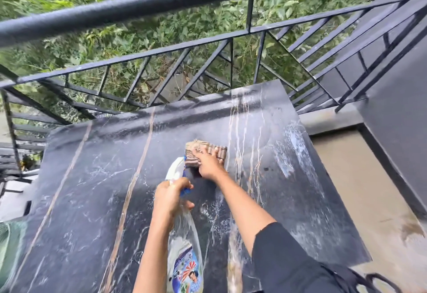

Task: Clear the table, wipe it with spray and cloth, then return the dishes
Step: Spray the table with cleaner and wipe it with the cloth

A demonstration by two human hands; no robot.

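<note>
A black marble table [92,200] with white and gold veins fills the middle of the view. Wet streaks and foam patches [298,151] lie on its right side. My left hand [169,198] grips the neck of a clear spray bottle [184,246] with a white and blue head, held above the table's near centre. My right hand [209,163] presses a striped brown cloth [205,150] flat on the table, just beyond the bottle's nozzle, with its fingers spread over the cloth.
A black metal railing [161,1] runs along the table's far edge, with green foliage beyond it. A dark wall [397,130] rises at the right above a tan floor [360,188]. Something green [9,246] shows at the lower left.
</note>
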